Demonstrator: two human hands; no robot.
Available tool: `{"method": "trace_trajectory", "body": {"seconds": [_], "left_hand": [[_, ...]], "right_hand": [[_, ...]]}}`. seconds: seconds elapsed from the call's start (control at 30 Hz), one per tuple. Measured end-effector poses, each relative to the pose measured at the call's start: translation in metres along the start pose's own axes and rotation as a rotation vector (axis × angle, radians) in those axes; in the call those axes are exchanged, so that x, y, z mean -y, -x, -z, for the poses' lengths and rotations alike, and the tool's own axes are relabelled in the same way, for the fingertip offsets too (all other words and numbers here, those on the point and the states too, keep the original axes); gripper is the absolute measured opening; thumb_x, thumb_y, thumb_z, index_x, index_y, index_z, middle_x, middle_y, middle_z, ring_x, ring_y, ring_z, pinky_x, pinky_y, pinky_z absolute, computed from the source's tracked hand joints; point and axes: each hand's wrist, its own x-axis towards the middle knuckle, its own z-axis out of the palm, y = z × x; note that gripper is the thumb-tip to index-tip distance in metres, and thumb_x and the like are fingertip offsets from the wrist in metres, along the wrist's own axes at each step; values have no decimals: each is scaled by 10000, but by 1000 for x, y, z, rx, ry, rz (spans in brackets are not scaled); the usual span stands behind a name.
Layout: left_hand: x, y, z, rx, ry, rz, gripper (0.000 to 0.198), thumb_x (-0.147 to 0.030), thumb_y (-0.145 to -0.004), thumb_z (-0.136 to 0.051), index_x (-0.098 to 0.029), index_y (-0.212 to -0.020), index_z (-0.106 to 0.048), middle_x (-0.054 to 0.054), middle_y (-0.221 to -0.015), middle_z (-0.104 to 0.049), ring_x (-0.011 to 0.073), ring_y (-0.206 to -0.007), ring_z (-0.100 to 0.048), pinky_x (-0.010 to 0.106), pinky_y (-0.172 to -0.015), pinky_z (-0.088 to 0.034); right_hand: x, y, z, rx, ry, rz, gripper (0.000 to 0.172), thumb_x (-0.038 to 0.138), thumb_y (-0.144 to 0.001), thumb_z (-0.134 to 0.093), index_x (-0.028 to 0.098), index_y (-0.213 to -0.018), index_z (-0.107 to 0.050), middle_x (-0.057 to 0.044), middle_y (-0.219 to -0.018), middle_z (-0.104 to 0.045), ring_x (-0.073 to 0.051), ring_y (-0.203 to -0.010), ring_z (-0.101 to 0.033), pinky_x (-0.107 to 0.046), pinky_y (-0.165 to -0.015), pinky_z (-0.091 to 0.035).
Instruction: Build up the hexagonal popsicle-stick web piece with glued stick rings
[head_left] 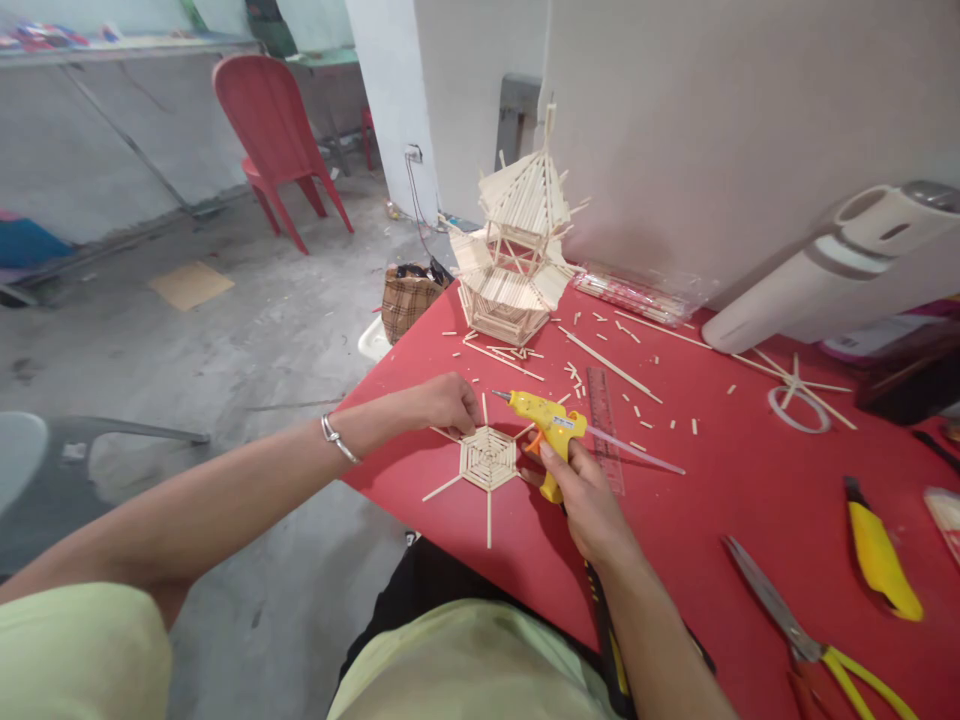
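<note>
My right hand (581, 485) is wrapped round the handle of a yellow hot glue gun (551, 420), a finger at its orange trigger. A clear glue stick (645, 455) sticks out of its back, and the nozzle points left. Below the nozzle, flat on the table, lies a hexagonal web of wooden sticks (487, 458) with spokes reaching past its edge. At the web's upper left, my left hand (452, 402) is closed in a pinch, fingertips turned down. Whatever it pinches is hidden behind the fingers.
A pagoda-like stick model (517, 260) stands at the table's back corner. Cut stick bits, a clear ruler (604, 430), scissors (799, 630), a yellow cutter (881, 550), a tape ring (799, 410) and a white tumbler (802, 285) lie on the red table (705, 540).
</note>
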Motion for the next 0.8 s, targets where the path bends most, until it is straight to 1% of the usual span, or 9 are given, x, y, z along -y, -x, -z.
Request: {"method": "trace_trajectory", "body": {"seconds": [0.07,0.13,0.27,0.33,0.4,0.47,0.53,0.7,0.8], "left_hand": [[2,0,0,-2,-38,-17,116,-116,-529,-653,-127,-629,-711,0,-534,-620,134,-549,-581,235,-543,-494],[4,0,0,-2,-82,-34,128,-124,-525,-634,-133,-623,-717,-5,-540,-615,122,-538,-551,219,-522,-460],[8,1,4,-13,-155,-103,169,-139,-545,-586,-137,-635,-730,-11,-560,-608,106,-529,-510,203,-486,-392],[8,-2,6,-74,-180,-153,168,-151,-572,-584,-144,-648,-734,-12,-566,-613,108,-537,-517,203,-487,-382],[4,-8,8,-175,-215,-185,153,-173,-606,-609,-153,-675,-744,-4,-602,-652,123,-577,-558,207,-517,-405],[-3,-18,8,-280,-286,-214,142,-209,-656,-635,-161,-713,-755,12,-664,-702,142,-635,-605,215,-558,-431],[-13,-30,5,-356,-373,-250,149,-238,-710,-636,-167,-747,-762,25,-708,-729,154,-670,-629,225,-581,-436],[-40,-65,-12,-437,-524,-383,154,-218,-770,-623,-192,-830,-762,40,-859,-751,172,-778,-649,244,-671,-443],[-59,-84,-18,-477,-621,-436,182,-204,-814,-581,-198,-863,-756,68,-925,-745,201,-871,-651,271,-740,-446]], "right_hand": [[-1,0,1,4,11,-2,568,568,-785,-713,244,-1227,-564,-38,-1008,-713,-163,-768,-684,-257,-620,-524],[0,2,1,2,34,14,557,585,-792,-694,236,-1209,-571,-44,-1013,-715,-174,-797,-687,-266,-639,-528],[9,14,1,-70,225,126,523,610,-814,-649,210,-1148,-608,-45,-976,-726,-188,-853,-673,-278,-715,-519],[15,21,5,-129,330,185,503,606,-819,-641,196,-1110,-629,-49,-952,-728,-194,-845,-664,-287,-730,-511],[20,27,13,-182,372,221,492,601,-813,-647,196,-1091,-640,-59,-989,-727,-205,-862,-665,-297,-746,-513],[23,29,28,-239,390,222,510,608,-799,-653,197,-1100,-641,-69,-1032,-723,-216,-877,-666,-302,-740,-514],[25,28,48,-315,427,204,542,632,-790,-642,191,-1105,-644,-72,-1019,-722,-216,-852,-660,-297,-710,-504],[25,21,106,-547,560,156,560,706,-792,-565,181,-957,-668,-33,-785,-690,-187,-703,-606,-277,-634,-462],[21,14,132,-591,619,154,571,717,-811,-507,186,-948,-667,-39,-763,-688,-194,-664,-613,-278,-595,-461]]}}
